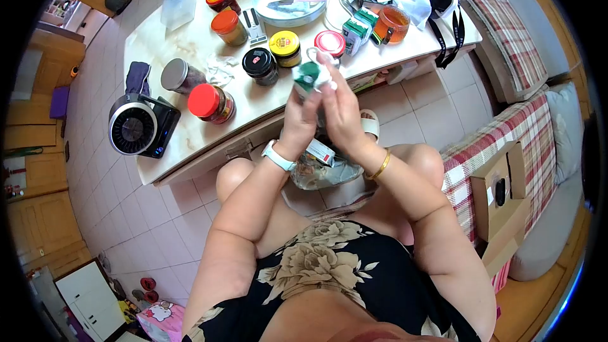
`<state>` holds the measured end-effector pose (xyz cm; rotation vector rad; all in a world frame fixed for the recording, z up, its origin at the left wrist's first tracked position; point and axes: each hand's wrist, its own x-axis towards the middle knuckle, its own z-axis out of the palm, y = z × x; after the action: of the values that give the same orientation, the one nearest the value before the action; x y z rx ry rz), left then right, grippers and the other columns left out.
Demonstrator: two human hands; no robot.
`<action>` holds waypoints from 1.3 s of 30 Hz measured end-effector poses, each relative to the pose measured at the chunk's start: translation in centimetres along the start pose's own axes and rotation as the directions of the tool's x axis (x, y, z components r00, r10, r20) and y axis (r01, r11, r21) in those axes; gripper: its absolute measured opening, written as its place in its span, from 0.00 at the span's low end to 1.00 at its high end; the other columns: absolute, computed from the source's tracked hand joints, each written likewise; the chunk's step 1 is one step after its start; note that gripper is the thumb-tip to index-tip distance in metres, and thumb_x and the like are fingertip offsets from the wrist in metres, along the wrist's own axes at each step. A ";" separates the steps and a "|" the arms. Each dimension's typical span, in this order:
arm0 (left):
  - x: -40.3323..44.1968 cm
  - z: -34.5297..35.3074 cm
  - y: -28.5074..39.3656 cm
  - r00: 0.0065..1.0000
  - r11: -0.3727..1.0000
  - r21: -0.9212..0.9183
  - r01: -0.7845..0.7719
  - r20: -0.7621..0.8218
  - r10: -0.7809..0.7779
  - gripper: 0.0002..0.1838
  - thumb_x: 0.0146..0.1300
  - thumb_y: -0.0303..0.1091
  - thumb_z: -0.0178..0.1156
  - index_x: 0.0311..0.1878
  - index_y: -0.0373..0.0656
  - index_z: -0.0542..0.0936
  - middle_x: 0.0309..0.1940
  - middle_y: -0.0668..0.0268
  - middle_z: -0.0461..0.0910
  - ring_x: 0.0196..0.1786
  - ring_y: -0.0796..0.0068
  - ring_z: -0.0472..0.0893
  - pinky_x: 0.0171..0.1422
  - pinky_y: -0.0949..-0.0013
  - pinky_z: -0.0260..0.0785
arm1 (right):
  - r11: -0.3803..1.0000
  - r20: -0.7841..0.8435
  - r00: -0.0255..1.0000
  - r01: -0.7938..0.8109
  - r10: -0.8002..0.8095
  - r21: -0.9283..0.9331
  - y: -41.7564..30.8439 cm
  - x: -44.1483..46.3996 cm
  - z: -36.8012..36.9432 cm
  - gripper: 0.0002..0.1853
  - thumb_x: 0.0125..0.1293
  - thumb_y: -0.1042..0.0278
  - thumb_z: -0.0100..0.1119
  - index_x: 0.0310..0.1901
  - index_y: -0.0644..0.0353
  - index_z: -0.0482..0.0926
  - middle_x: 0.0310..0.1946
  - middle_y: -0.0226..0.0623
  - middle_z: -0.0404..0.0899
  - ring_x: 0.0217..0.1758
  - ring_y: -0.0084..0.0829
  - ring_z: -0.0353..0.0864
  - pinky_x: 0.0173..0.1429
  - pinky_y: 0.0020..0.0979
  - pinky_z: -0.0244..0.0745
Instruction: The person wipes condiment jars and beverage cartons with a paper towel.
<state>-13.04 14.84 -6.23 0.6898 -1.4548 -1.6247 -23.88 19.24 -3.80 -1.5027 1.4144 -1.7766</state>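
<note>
Both hands are raised together above a bag on the floor, near the table's front edge. My left hand (301, 116), with a white watch on the wrist, has its fingers closed round a small green and white carton (308, 78). My right hand (340, 109), a gold bangle on its wrist, presses against the carton's right side with fingers bent over it. Below them a clear plastic bag (316, 176) holds a white packet (321, 152). Behind the hands stand a yellow-lidded jar (285, 49), a black-lidded jar (260, 66) and a red-lidded jar (330, 44).
On the marble-look table (171, 44) are a large bowl (290, 0), green boxes (360, 30), a glass of amber liquid (391, 25), more jars and a small fan (134, 125). An open cardboard box (500, 196) lies on the checked sofa at right.
</note>
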 end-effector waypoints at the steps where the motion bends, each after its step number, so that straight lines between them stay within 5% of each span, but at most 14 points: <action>1: 0.2 -0.3 -0.8 0.999 0.986 -0.167 0.007 -0.047 -0.015 0.35 0.76 0.62 0.53 0.70 0.40 0.70 0.62 0.65 0.78 0.63 0.73 0.76 0.70 0.65 0.66 | 0.991 0.034 0.999 0.047 -0.043 -0.128 0.0 -0.8 0.2 0.27 0.78 0.67 0.51 0.75 0.66 0.65 0.68 0.57 0.72 0.72 0.51 0.72 0.75 0.40 0.65; 5: 1.3 -2.7 -0.4 0.975 0.827 -0.541 0.153 -0.051 -0.214 0.39 0.74 0.68 0.49 0.69 0.41 0.71 0.62 0.64 0.79 0.61 0.68 0.80 0.69 0.61 0.71 | 0.966 0.136 0.984 0.146 -0.119 -0.215 -0.2 -2.8 1.8 0.33 0.70 0.70 0.57 0.76 0.63 0.65 0.73 0.59 0.66 0.79 0.56 0.63 0.79 0.47 0.57; 13: 0.4 -1.2 -2.1 0.996 0.987 -0.143 0.076 -0.035 -0.082 0.37 0.76 0.66 0.49 0.71 0.42 0.70 0.60 0.65 0.78 0.61 0.72 0.79 0.68 0.65 0.70 | 0.995 0.141 0.988 0.078 -0.069 -0.061 -0.2 0.5 -0.4 0.27 0.77 0.71 0.50 0.75 0.65 0.66 0.72 0.53 0.70 0.77 0.45 0.68 0.78 0.38 0.60; 17: 1.0 -1.7 -1.3 0.985 0.875 -0.464 0.136 -0.032 -0.170 0.39 0.73 0.69 0.49 0.69 0.43 0.72 0.60 0.65 0.79 0.62 0.71 0.79 0.68 0.64 0.71 | 0.987 0.090 0.994 0.078 -0.066 -0.139 -0.5 -1.5 0.7 0.28 0.73 0.74 0.52 0.74 0.63 0.67 0.68 0.55 0.73 0.73 0.54 0.71 0.76 0.43 0.64; 18: 1.3 -1.5 0.1 0.980 0.905 -0.415 0.090 -0.125 -0.155 0.41 0.72 0.71 0.49 0.67 0.41 0.73 0.56 0.64 0.81 0.58 0.71 0.81 0.64 0.65 0.73 | 0.992 0.092 0.995 0.059 -0.048 -0.115 -0.8 -1.9 1.0 0.28 0.73 0.75 0.52 0.74 0.62 0.67 0.68 0.55 0.72 0.72 0.56 0.70 0.76 0.44 0.64; 21: 2.1 -3.0 1.2 0.992 0.865 -0.500 0.044 -0.079 -0.096 0.41 0.72 0.72 0.48 0.63 0.39 0.75 0.47 0.63 0.82 0.48 0.72 0.83 0.57 0.66 0.76 | 0.993 0.081 0.994 0.083 -0.077 -0.083 -0.7 -2.3 1.2 0.26 0.73 0.74 0.51 0.72 0.63 0.70 0.65 0.54 0.76 0.69 0.51 0.75 0.73 0.41 0.67; 24: 1.9 -3.0 1.7 0.992 0.862 -0.502 0.074 -0.051 -0.114 0.42 0.71 0.72 0.49 0.66 0.40 0.74 0.55 0.61 0.81 0.57 0.68 0.82 0.63 0.63 0.74 | 0.883 0.064 0.922 -0.385 0.382 0.270 -0.3 -1.2 -0.2 0.19 0.78 0.69 0.50 0.65 0.66 0.76 0.57 0.40 0.83 0.59 0.25 0.79 0.64 0.28 0.72; 27: 1.4 -2.8 1.0 0.994 0.994 -0.063 -0.090 0.062 0.094 0.41 0.72 0.68 0.53 0.71 0.39 0.71 0.61 0.62 0.78 0.64 0.69 0.77 0.71 0.63 0.67 | 0.791 0.083 0.929 -0.352 0.360 0.501 0.2 -0.3 -0.1 0.20 0.80 0.64 0.51 0.66 0.67 0.76 0.55 0.35 0.82 0.57 0.22 0.77 0.62 0.27 0.73; 30: 1.2 -1.1 -0.5 0.947 0.953 0.127 -0.274 -0.138 0.290 0.37 0.73 0.59 0.60 0.70 0.37 0.66 0.62 0.62 0.75 0.62 0.71 0.75 0.69 0.66 0.66 | 0.788 0.079 0.931 -0.344 0.355 0.510 0.2 -0.6 0.0 0.21 0.80 0.64 0.53 0.67 0.68 0.75 0.55 0.34 0.82 0.57 0.22 0.76 0.62 0.27 0.73; 33: 1.5 -0.6 -1.5 0.964 0.972 0.131 -0.196 -0.154 0.215 0.30 0.80 0.55 0.51 0.70 0.40 0.66 0.60 0.63 0.76 0.62 0.72 0.76 0.70 0.64 0.67 | 0.851 -0.017 0.918 -0.359 0.395 0.384 0.1 -0.7 -0.3 0.21 0.75 0.68 0.60 0.66 0.67 0.76 0.56 0.39 0.83 0.58 0.27 0.79 0.64 0.31 0.73; 34: 1.4 -0.8 -1.9 0.964 0.972 0.132 -0.196 -0.158 0.215 0.30 0.80 0.55 0.51 0.70 0.40 0.66 0.60 0.63 0.76 0.62 0.72 0.76 0.70 0.64 0.67 | 0.950 -0.072 0.958 -0.264 0.278 0.167 0.7 -0.6 -0.5 0.22 0.72 0.72 0.62 0.66 0.67 0.77 0.58 0.40 0.82 0.60 0.28 0.79 0.65 0.31 0.73; 35: 1.4 -1.0 -2.3 0.986 0.994 -0.031 -0.105 -0.135 0.100 0.28 0.81 0.53 0.50 0.70 0.41 0.66 0.61 0.63 0.76 0.62 0.72 0.76 0.70 0.64 0.67 | 0.986 -0.096 0.985 -0.152 0.146 -0.064 1.1 -0.5 -0.6 0.24 0.69 0.75 0.64 0.66 0.66 0.77 0.60 0.41 0.81 0.62 0.28 0.78 0.66 0.30 0.73; 37: 1.2 -0.3 -1.5 0.994 0.943 -0.331 0.001 -0.104 -0.038 0.25 0.81 0.51 0.49 0.70 0.42 0.66 0.61 0.64 0.76 0.62 0.74 0.77 0.68 0.63 0.69 | 0.983 -0.070 0.996 -0.063 0.052 -0.175 0.8 -0.1 -0.8 0.24 0.65 0.75 0.65 0.64 0.66 0.78 0.59 0.42 0.81 0.61 0.29 0.79 0.66 0.30 0.73; 39: 1.2 -0.3 -0.9 0.995 0.933 -0.359 0.009 -0.092 -0.045 0.26 0.81 0.51 0.50 0.70 0.43 0.66 0.61 0.64 0.76 0.62 0.74 0.77 0.68 0.63 0.69 | 0.959 -0.038 0.998 0.027 -0.040 -0.281 0.4 0.3 -0.8 0.25 0.62 0.76 0.66 0.63 0.66 0.79 0.58 0.43 0.82 0.60 0.30 0.80 0.65 0.30 0.73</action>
<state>-13.62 13.66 -7.01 0.5715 -1.0415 -1.7898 -24.79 19.18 -3.91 -1.6435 1.7330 -1.6919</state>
